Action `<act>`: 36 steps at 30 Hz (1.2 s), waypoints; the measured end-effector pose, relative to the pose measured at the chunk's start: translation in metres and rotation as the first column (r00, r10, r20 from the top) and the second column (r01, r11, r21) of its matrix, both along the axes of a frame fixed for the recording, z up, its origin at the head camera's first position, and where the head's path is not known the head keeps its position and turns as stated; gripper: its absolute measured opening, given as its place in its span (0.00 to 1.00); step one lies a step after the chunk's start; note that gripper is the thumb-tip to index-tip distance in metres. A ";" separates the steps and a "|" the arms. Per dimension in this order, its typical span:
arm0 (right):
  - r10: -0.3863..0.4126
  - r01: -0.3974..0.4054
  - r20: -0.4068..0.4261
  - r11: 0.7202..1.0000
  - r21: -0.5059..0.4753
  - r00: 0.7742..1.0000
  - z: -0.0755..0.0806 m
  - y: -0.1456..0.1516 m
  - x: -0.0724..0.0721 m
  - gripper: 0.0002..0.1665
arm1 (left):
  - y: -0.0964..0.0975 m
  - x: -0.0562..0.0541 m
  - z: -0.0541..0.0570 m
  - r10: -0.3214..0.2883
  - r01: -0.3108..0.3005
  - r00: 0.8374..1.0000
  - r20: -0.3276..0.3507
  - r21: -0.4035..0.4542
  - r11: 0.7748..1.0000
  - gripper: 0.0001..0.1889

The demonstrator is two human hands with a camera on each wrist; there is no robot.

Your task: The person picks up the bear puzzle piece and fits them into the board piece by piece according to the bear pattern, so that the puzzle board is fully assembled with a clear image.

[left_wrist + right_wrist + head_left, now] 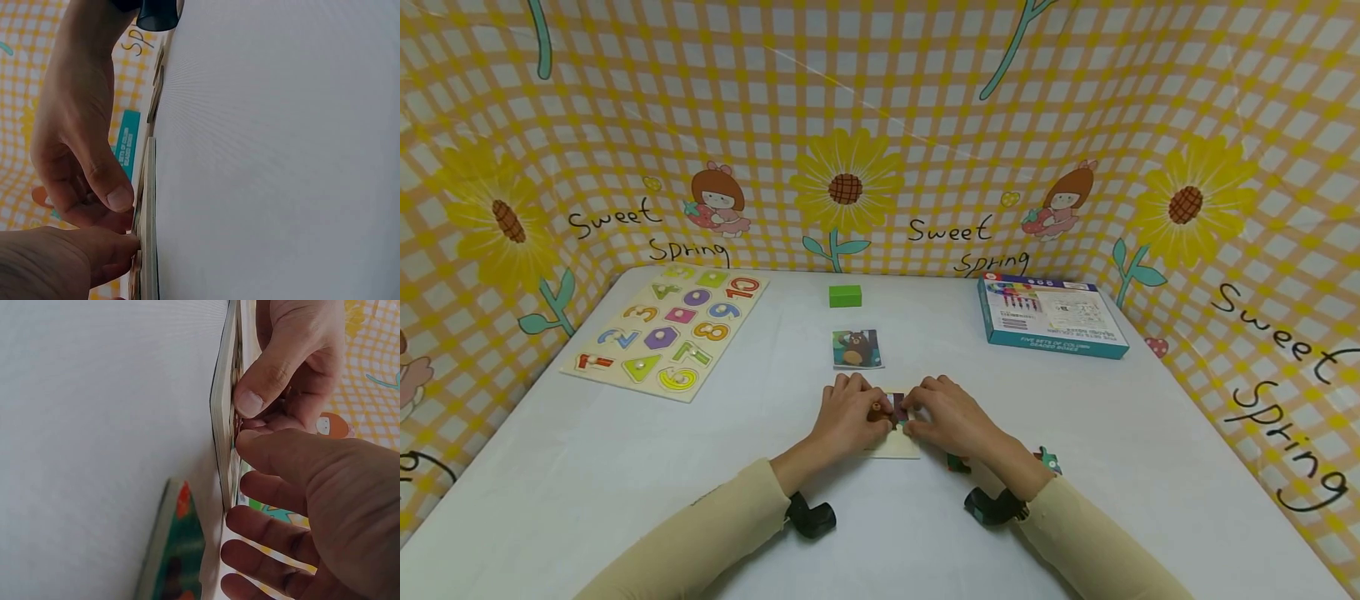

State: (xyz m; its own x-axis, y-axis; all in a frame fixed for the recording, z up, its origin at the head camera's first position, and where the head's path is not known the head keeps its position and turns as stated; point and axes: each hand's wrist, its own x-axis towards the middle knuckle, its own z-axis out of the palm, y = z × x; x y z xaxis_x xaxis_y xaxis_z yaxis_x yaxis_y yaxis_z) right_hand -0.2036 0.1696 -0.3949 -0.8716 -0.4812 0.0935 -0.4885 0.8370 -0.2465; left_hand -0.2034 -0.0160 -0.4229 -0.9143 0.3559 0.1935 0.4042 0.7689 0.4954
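A small pale wooden puzzle board lies on the table between both hands, with bear-picture jigsaw pieces on its upper part. From the left, my left hand pinches a puzzle piece with thumb and fingertips at the board's surface. My right hand does likewise from the right, thumb and index finger right at the pieces, its other fingers spread loosely beside the board in the right wrist view. The fingers partly hide the pieces. Loose puzzle pieces lie by the right wrist, one dark green piece close to the board.
Beyond the board lies a square bear picture, with a green block behind it. A wooden number-and-shape board lies at the back left. A flat teal-edged box is at the back right, near the patterned cloth wall.
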 end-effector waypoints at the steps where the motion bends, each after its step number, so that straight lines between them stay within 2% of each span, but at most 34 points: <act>1: -0.003 0.003 -0.001 1.000 0.001 1.000 0.000 0.000 0.000 0.15 | 0.000 0.000 0.000 0.001 -0.001 1.000 0.002 -0.001 1.000 0.05; 10: -0.013 0.013 -0.008 1.000 -0.003 1.000 -0.002 -0.001 0.000 0.09 | 0.000 0.001 0.001 -0.002 0.002 1.000 0.016 0.003 1.000 0.05; 16: -0.021 0.021 -0.009 1.000 -0.006 1.000 -0.003 -0.002 0.000 0.09 | -0.007 0.002 0.007 -0.014 0.012 0.999 0.040 0.040 0.999 0.06; 25: -0.026 0.026 -0.010 1.000 -0.004 1.000 -0.003 -0.003 0.001 0.09 | -0.030 0.008 0.016 -0.023 0.019 0.998 0.059 0.061 0.998 0.08; 36: -0.039 0.039 -0.005 0.999 0.001 0.999 -0.002 -0.003 0.000 0.09 | -0.060 0.021 0.011 0.008 -0.010 0.998 0.055 0.037 0.999 0.11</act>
